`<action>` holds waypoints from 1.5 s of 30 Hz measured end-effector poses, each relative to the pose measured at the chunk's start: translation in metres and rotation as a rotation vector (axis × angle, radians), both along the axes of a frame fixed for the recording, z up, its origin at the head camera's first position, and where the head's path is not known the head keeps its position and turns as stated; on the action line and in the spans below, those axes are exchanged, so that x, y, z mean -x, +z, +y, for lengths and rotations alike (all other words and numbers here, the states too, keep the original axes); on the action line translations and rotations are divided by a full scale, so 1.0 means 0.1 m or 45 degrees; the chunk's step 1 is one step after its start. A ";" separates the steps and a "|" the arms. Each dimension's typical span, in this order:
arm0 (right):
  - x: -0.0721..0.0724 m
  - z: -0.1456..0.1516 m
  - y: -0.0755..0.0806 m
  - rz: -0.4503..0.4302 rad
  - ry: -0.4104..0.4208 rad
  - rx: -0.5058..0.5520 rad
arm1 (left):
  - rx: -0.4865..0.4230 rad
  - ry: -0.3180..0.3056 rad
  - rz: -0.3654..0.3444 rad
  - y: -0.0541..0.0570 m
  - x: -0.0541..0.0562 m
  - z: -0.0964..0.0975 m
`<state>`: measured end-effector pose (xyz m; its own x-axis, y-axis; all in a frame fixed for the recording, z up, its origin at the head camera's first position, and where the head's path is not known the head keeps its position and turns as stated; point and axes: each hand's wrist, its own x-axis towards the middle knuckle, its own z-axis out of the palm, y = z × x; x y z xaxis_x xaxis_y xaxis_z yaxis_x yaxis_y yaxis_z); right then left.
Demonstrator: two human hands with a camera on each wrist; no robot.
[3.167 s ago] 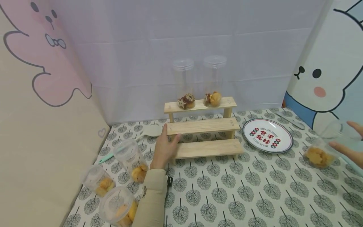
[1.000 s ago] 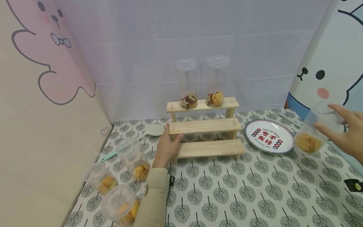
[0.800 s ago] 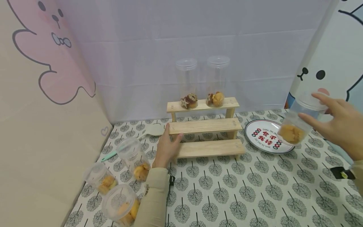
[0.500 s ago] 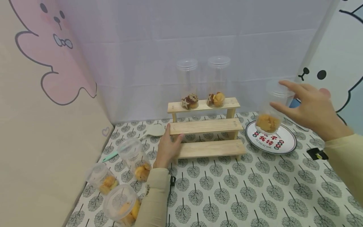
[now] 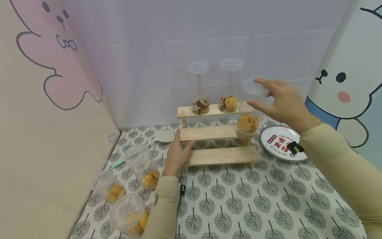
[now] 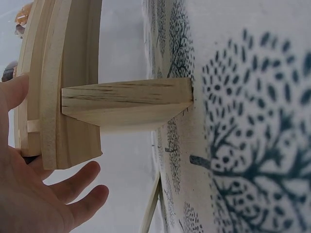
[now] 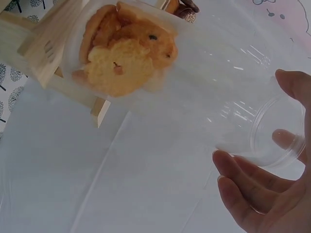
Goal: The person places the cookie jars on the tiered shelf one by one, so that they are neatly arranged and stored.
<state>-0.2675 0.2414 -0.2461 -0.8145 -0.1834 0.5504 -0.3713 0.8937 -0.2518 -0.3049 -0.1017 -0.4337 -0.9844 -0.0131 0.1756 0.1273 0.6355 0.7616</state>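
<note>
A tall clear jar point(image 5: 253, 96) with golden cookies at its bottom is in my right hand point(image 5: 283, 103), which grips it near the lid. In the head view its base overlaps the right end of the wooden three-step shelf's point(image 5: 209, 132) middle step; whether it touches I cannot tell. The right wrist view shows thumb and fingers around the jar's point(image 7: 209, 87) lid end. My left hand point(image 5: 176, 154) holds the shelf's left end, thumb in front and fingers point(image 6: 80, 182) at the side. On the top step stand two similar jars, a left one point(image 5: 198, 83) and a right one point(image 5: 231, 81).
Several clear jars of baked goods, one point(image 5: 141, 166) among them, stand at the left of the patterned tablecloth point(image 5: 226, 205). Behind them lies a pale spatula point(image 5: 164, 136) with a green handle. Right of the shelf is a white plate point(image 5: 273, 151) with red lettering.
My right hand has lifted the cookie jar from the table's right side and carried it left, past the plate, to the shelf. My left hand keeps its place on the shelf.
</note>
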 end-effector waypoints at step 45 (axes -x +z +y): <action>0.28 -0.35 -0.25 -0.169 0.076 0.008 | 0.003 0.000 -0.012 0.02 -0.04 0.06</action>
<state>-0.2952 0.2059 -0.2712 -0.8682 -0.2301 0.4397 -0.3865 0.8693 -0.3081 -0.3012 -0.0962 -0.4321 -0.9860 -0.0128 0.1664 0.1202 0.6370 0.7615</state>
